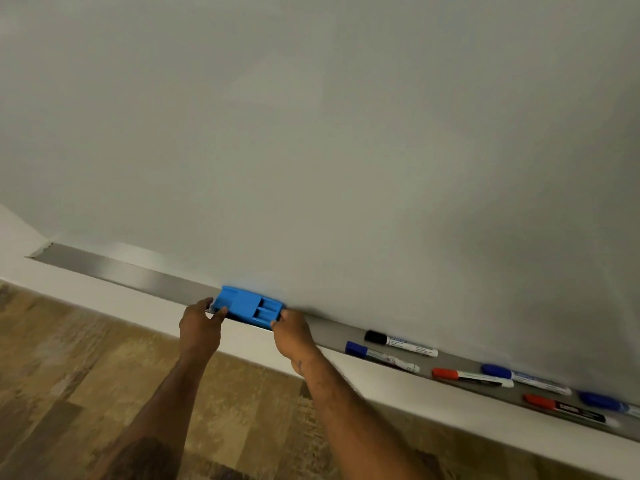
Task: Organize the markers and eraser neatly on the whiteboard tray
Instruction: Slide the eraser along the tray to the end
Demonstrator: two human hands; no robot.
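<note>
A blue eraser (247, 307) lies on the metal whiteboard tray (114, 270), against the board. My left hand (199, 325) grips its left end and my right hand (294, 336) grips its right end. To the right on the tray lie several markers: a black-capped one (400, 342), a blue-capped one (381, 356), a red-capped one (471, 376), another blue-capped one (526, 377), a red and black one (568, 410) and a blue one (609, 403) at the frame's edge. They lie loosely, at slightly different angles.
The whiteboard (346, 150) fills the upper view. The tray's left stretch ends near the board's corner (41, 252). Below the tray runs a white wall ledge (138, 306), with wood-pattern floor (86, 375) beneath.
</note>
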